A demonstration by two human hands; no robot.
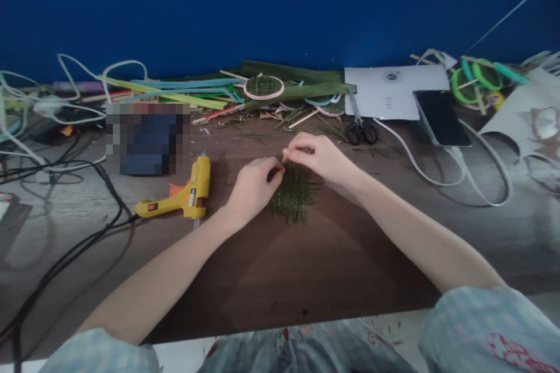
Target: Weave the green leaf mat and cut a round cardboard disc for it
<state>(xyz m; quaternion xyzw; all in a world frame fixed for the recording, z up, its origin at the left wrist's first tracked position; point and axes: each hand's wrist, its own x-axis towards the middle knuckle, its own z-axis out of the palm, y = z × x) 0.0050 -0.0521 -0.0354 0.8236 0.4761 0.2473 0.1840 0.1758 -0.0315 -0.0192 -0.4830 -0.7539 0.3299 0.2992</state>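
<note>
A small woven mat of green leaf strips [292, 201] lies flat on the brown table, near its middle. My left hand [254, 187] rests on the mat's left edge with its fingers curled, pinching a strip at the top corner. My right hand [318, 155] sits at the mat's top edge, its fingers closed in a pinch on the same strip end. The fingertips of the two hands almost meet above the mat.
A yellow glue gun [184, 196] lies left of my hands, its black cord trailing off left. Scissors [360, 127], a white device [385, 92] and a dark phone [441, 119] lie at the back right. Leaf strips, coloured hoops [263, 87] and cables crowd the far edge.
</note>
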